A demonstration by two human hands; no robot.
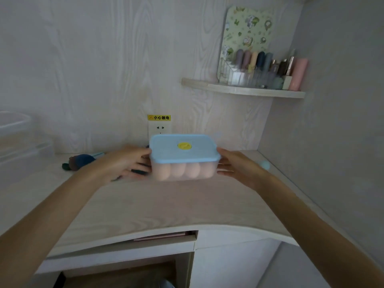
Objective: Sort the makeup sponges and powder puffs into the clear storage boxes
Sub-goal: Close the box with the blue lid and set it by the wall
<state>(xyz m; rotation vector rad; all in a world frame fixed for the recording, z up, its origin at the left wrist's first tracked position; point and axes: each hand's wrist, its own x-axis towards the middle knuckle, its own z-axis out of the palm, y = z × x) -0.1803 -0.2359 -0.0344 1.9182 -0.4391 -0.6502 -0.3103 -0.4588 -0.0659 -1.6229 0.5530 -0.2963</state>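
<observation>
Both hands grip one clear storage box (182, 170) between them: the left hand (126, 162) presses its fingers against the box's left end and the right hand (234, 167) cups the right end, each closed on the box. Its long axis runs straight across from one palm to the other, with the blue lid (184, 149) facing up and the yellow round knob (184, 146) at the lid's middle. Whether the box touches the desk (166, 204) beneath the hands or hangs just above it cannot be told. Through the clear wall a row of peach sponges (178, 170) stands side by side, filling the box. Behind the left wrist lie dark blue and brown puffs (80, 161), and beyond them, further left, stand empty clear boxes (18, 138).
</observation>
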